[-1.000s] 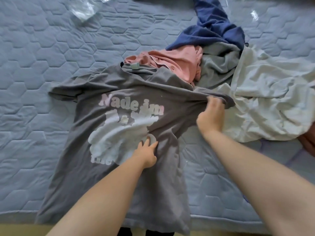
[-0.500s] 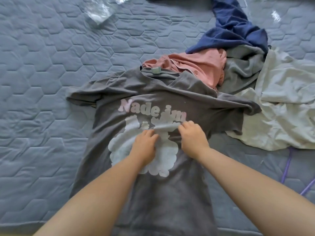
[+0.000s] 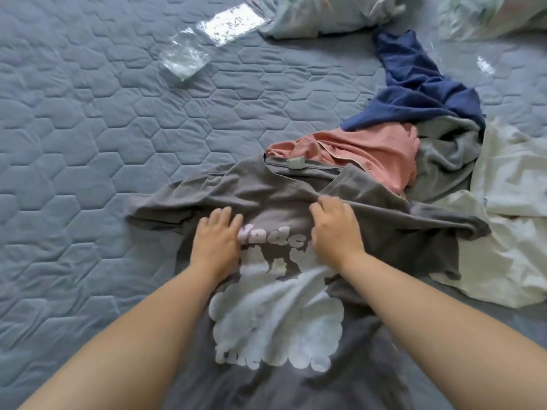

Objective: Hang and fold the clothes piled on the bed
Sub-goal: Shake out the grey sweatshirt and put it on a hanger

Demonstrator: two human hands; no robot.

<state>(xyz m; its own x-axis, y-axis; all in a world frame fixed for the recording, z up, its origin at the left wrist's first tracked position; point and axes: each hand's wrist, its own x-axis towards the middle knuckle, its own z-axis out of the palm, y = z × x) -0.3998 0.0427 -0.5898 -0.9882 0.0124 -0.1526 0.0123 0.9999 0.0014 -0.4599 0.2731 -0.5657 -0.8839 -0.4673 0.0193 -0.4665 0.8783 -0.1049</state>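
A grey T-shirt (image 3: 266, 196) with a white cloud print and pink lettering lies spread on the blue quilted bed (image 3: 103, 128), collar pointing away from me. My left hand (image 3: 217, 241) rests flat on its chest, fingers apart, just left of the lettering. My right hand (image 3: 334, 229) presses on the fabric to the right of the lettering, fingers curled at a fold below the collar. Behind the collar lies a pile: a pink garment (image 3: 367, 152), a navy one (image 3: 414, 93), a light grey one (image 3: 447, 152) and a white one (image 3: 515, 208).
A clear plastic bag (image 3: 207, 39) lies on the bed at the far middle. Pale bedding (image 3: 319, 13) is bunched along the top edge. A second clear wrapper (image 3: 485, 66) glints at the far right.
My right hand let go of the shirt's right sleeve and came to the chest. Both hands then slid up the shirt from the cloud print to the lettering below the collar.
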